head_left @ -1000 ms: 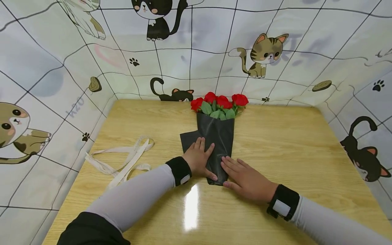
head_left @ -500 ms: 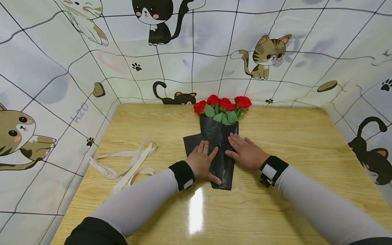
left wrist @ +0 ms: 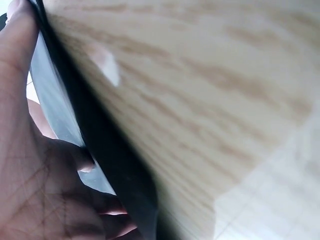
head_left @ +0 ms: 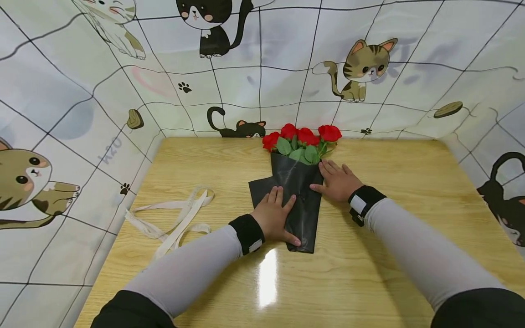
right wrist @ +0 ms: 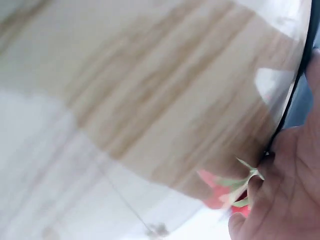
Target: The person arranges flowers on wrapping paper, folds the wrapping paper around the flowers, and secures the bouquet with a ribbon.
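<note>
Several red roses [head_left: 306, 136] with green leaves stick out of the top of a black paper wrap [head_left: 301, 200] lying on the table. With fingers spread, my left hand [head_left: 275, 217] rests flat on the wrap's lower left, beside a flap of paper that juts out to the left. My right hand [head_left: 339, 181] touches the wrap's upper right edge just below the blooms, its fingers extended. In the left wrist view the wrap's dark edge [left wrist: 110, 145] runs along the palm. The right wrist view has a rose [right wrist: 217, 192] beyond the fingertips.
A loose tangle of cream ribbon [head_left: 180, 218] lies left of the wrap, near my left forearm. The wooden table [head_left: 389, 228] meets a wall covering [head_left: 287, 41] printed with cats at its back and sides.
My right hand has slid away from me along the wrap's right side, from near the bottom to just under the roses. The left hand stays in place on the paper.
</note>
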The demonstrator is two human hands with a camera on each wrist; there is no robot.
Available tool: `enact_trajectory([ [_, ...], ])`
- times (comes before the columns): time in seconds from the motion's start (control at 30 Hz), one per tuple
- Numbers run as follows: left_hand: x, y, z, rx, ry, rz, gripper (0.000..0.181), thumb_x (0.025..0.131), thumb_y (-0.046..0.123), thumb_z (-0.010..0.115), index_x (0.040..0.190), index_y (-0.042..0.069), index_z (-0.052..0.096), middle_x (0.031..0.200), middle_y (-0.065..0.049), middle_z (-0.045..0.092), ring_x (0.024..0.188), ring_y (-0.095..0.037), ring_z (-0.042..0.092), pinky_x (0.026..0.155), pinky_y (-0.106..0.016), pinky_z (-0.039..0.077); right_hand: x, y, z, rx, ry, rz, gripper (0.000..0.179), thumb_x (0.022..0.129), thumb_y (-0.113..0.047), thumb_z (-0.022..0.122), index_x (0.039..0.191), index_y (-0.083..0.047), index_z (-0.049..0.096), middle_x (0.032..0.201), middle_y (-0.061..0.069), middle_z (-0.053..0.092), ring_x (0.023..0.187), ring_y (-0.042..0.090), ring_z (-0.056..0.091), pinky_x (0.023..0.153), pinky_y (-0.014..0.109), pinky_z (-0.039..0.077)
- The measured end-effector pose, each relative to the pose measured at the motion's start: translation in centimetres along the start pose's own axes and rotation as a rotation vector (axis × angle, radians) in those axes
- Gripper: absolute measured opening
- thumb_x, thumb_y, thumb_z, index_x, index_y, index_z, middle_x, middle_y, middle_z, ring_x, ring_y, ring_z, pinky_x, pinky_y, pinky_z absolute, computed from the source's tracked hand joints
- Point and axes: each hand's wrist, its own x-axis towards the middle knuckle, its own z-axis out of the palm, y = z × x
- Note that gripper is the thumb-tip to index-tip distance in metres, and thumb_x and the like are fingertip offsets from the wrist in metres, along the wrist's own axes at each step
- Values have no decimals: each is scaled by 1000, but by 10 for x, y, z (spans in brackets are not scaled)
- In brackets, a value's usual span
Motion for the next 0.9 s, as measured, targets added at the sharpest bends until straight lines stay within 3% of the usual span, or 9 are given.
enact_trajectory([
  [0.23, 0, 3, -2, 4, -4, -2, 128, 72, 96, 53, 168, 21, 11, 172, -23, 11, 160, -39, 12, 127, -47, 25, -30, -16, 2, -43, -28, -86, 95, 102, -69, 42, 163, 1, 21, 172, 20, 14, 160, 38, 12, 125, 66, 10],
  [0.5, -1, 2, -5, -2, -5, 0, 128, 73, 95, 54, 168, 19, 13, 171, -24, 12, 160, -41, 13, 126, -48, 26, -90, -50, 18, 44, -21, -274, 79, 107, -54, 46, 162, 0, 27, 171, 18, 20, 159, 36, 19, 124, 65, 15],
  [0.67, -1, 1, -5, -11, -10, 0, 128, 74, 94, 55, 168, 18, 12, 171, -25, 12, 159, -41, 14, 126, -48, 26, -125, -64, 29, 66, -23, -333, 82, 106, -60, 43, 162, -3, 28, 172, 14, 19, 160, 33, 18, 124, 64, 16],
  [0.9, 2, 2, -4, 0, -20, -9, 129, 73, 95, 54, 168, 19, 9, 172, -24, 9, 160, -41, 12, 127, -48, 25, -157, -70, 38, 106, -49, -352, 90, 100, -71, 44, 163, -9, 28, 173, 8, 17, 161, 29, 15, 125, 63, 13],
])
